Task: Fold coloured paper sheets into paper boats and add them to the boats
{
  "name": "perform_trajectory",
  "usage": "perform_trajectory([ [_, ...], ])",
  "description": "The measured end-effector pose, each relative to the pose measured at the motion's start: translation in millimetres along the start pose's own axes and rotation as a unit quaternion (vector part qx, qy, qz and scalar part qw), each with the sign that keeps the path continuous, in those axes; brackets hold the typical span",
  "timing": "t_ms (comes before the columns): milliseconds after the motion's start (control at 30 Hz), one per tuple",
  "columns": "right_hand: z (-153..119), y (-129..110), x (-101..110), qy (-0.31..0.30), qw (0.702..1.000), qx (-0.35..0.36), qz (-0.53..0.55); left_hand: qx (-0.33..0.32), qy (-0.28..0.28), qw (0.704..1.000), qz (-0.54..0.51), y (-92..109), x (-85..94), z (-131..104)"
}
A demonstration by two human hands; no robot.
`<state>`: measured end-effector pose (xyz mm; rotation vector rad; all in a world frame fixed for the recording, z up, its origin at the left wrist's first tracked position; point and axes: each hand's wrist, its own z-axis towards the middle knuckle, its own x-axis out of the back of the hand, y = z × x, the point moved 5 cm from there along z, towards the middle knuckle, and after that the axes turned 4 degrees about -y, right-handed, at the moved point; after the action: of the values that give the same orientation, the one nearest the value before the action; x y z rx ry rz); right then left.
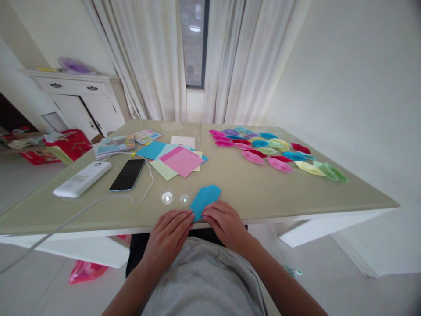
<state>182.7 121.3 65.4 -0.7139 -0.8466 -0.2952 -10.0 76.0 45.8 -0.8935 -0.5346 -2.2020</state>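
A partly folded sheet of blue paper (205, 197) lies at the table's near edge, between my two hands. Its far end comes to a blunt point. My left hand (173, 228) has its fingers together, with the tips pressed on the paper's lower left edge. On the other side, my right hand (225, 221) grips the lower right edge with bent fingers. Both thumbs are mostly hidden. Beyond the paper lies a loose stack of coloured square sheets (180, 162) in pink, green and blue. Folded leaf-shaped paper pieces (253, 156) in several colours spread over the right of the table.
On the left of the glossy table (315, 197) lie a black-screened phone (127, 175), a white power bank (82, 179) and a white cable (108, 197). Booklets (115, 145) lie behind them. A white cabinet (79, 103) and red bags (77, 145) stand farther left.
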Motion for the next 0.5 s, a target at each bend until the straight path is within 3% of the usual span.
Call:
perform_trajectory([
  [167, 11, 4, 4, -0.03, 0.993, -0.096, 0.059, -0.02, -0.019, 1.0, 0.007, -1, -0.4, 0],
  [500, 24, 5, 5, -0.055, 0.986, -0.143, 0.06, -0.043, -0.001, 0.999, -0.012, 1, 1.5, -1],
])
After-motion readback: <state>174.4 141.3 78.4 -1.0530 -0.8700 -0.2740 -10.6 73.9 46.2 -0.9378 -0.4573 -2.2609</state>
